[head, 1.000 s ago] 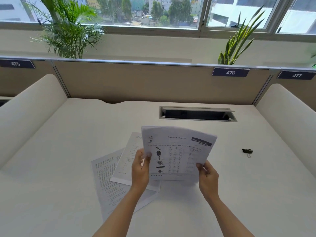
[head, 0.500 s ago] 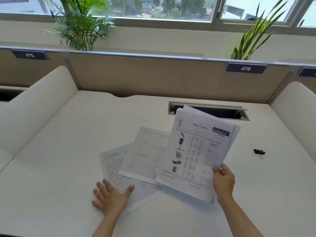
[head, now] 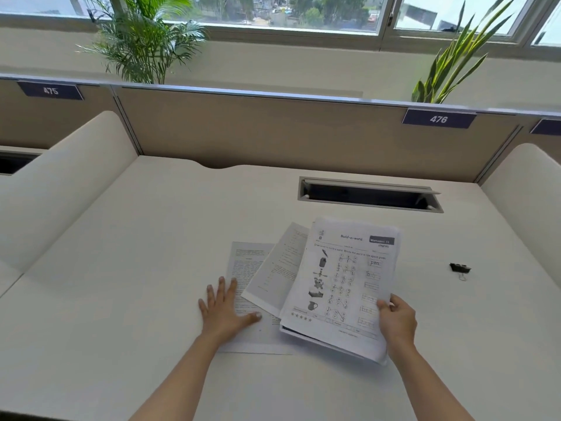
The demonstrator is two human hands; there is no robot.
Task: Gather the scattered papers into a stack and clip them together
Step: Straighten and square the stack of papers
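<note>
My right hand (head: 395,318) grips the lower right edge of a small stack of printed sheets (head: 343,284), topped by a "Build-a-word" worksheet, held just above the white desk (head: 121,268). Two loose sheets lie on the desk to its left: a text page (head: 246,268) lowest and a second page (head: 279,268) overlapping it, partly under the held stack. My left hand (head: 226,308) lies flat with spread fingers on the lower left of the text page. A black binder clip (head: 460,268) sits alone on the desk, far right of the papers.
A cable slot (head: 368,194) with an open flap is set in the desk behind the papers. Padded white dividers rise at the left (head: 60,183) and right (head: 525,189). A tan back panel (head: 273,132) with number plates closes the far side.
My left hand let go of the stack and came down flat on the lowest page. The right hand now carries the stack alone, lower and tilted over the loose sheets.
</note>
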